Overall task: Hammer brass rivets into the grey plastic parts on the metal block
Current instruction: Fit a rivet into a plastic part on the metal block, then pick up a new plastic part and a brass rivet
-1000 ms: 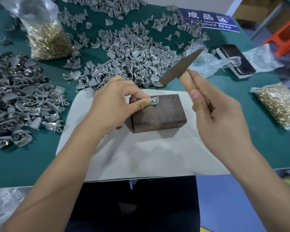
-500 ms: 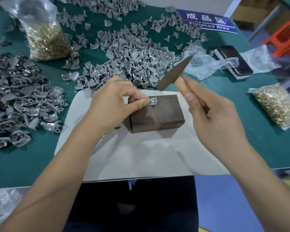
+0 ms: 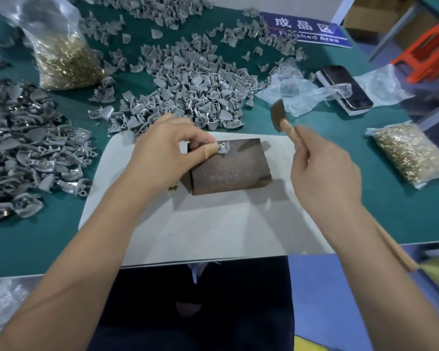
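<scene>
The left hand (image 3: 162, 150) pinches a grey part (image 3: 222, 147) with a brass rivet (image 3: 221, 146) in it against the far left corner of the metal block (image 3: 228, 165), which sits on a white mat (image 3: 200, 224) on the green table (image 3: 390, 193). The right hand (image 3: 325, 173) grips a wooden-handled hammer (image 3: 279, 117), its blurred head raised to the right of the part and clear of the block. Piles of grey parts (image 3: 193, 79) lie behind and to the left, with bags of rivets (image 3: 64, 57) at far left and right, and a phone (image 3: 345, 89) near a blue sign (image 3: 307, 29).
</scene>
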The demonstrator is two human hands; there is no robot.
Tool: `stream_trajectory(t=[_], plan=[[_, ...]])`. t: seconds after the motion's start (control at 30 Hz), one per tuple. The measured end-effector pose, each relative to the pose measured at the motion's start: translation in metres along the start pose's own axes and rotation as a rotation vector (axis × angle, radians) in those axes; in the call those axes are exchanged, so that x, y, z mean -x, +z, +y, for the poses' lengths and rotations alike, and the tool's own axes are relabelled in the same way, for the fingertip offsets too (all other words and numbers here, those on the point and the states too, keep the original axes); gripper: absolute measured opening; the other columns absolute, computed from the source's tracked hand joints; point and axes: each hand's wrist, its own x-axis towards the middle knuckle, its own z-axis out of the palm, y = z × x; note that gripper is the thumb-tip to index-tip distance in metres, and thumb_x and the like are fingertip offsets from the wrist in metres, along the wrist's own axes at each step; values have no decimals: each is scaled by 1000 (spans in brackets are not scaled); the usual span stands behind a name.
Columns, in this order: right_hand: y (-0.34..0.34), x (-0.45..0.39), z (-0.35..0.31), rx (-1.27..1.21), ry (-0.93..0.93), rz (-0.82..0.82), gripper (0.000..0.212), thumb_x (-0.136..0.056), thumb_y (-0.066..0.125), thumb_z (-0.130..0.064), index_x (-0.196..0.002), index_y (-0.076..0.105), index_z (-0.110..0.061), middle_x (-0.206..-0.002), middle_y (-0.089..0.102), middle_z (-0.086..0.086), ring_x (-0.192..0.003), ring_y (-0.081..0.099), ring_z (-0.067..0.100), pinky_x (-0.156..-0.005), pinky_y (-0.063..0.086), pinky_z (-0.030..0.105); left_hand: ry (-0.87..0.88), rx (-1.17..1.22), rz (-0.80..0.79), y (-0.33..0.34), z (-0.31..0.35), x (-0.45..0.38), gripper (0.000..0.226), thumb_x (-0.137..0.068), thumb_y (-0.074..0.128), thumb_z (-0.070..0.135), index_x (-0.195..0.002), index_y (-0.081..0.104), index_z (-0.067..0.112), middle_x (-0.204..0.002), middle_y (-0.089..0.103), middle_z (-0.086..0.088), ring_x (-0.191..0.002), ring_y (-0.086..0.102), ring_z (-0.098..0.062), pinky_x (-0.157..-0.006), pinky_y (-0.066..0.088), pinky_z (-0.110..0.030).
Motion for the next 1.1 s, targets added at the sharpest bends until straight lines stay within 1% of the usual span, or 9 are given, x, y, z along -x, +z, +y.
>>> stream_trajectory(t=[0.13, 0.27, 0.37, 0.43, 0.5, 0.57, 0.7, 0.87, 1.1], plan=[[19, 9, 1, 146, 74, -77, 56, -99, 45, -7, -148, 47, -34, -113, 53, 15, -104, 50, 38, -73, 34, 40, -8, 28, 13, 1, -2, 1, 4, -88, 74, 47, -91, 73, 44, -78, 61, 18, -88, 56, -7, -81, 45, -30], [21, 15, 2, 153, 10, -8, 49, -99, 49, -12, -146, 53, -27, -117, 52, 17, -112, 43, 37, -94, 33, 42, -22, 32, 16, -2, 6, 3, 3, -90, 75, 39, -92, 76, 37, -80, 62, 14, -89, 57, -13, -85, 48, -40], [13, 15, -21, -381, -171, 131, 28, -99, 58, -21, -126, 68, -19, -110, 62, 6, -102, 58, 26, -94, 45, 36, 0, -12, 69, -9, 16, 14, 7, -93, 72, 38, -94, 76, 32, -82, 60, 13, -91, 57, -14, -85, 49, -44], [8, 19, -49, -679, -324, 44, 22, -95, 65, -26, -116, 72, -24, -97, 68, -7, -86, 64, 11, -82, 51, 24, 28, -42, 150, -18, 23, 30, 10, -94, 70, 37, -96, 76, 29, -82, 57, 14, -90, 56, -13, -79, 49, -40], [7, 23, -73, -774, -440, -71, 15, -92, 72, -25, -107, 74, -27, -90, 70, -10, -82, 65, 12, -75, 52, 24, 40, -57, 201, -31, 26, 48, 13, -93, 69, 37, -99, 76, 29, -82, 55, 15, -87, 54, -12, -71, 44, -32], [9, 24, -90, -759, -509, -126, 14, -90, 75, -19, -94, 74, -33, -88, 71, -10, -85, 65, 12, -75, 53, 28, 29, -72, 213, -46, 26, 61, 12, -93, 71, 36, -101, 77, 28, -83, 55, 15, -86, 51, -7, -69, 36, -21], [17, 17, -120, -666, -585, -210, 10, -88, 75, -14, -89, 77, -24, -83, 69, -14, -80, 59, -2, -72, 41, 11, 15, -195, 221, -73, 15, 77, 9, -93, 75, 31, -101, 77, 27, -83, 54, 15, -84, 47, -9, -71, 36, -24], [35, 17, -168, -558, -701, -269, 6, -87, 70, -21, -84, 73, -25, -82, 66, -12, -80, 59, 8, -76, 52, 38, -71, -317, 296, -102, -5, 99, 9, -93, 70, 35, -99, 75, 31, -85, 54, 15, -88, 50, -13, -71, 47, -38], [69, 18, -237, -396, -848, -337, 10, -90, 65, -29, -85, 72, -33, -84, 63, -14, -82, 52, 7, -75, 51, 37, -227, -438, 355, -135, -45, 130, 11, -89, 77, 28, -97, 76, 20, -84, 57, 8, -87, 47, -19, -71, 44, -35]])
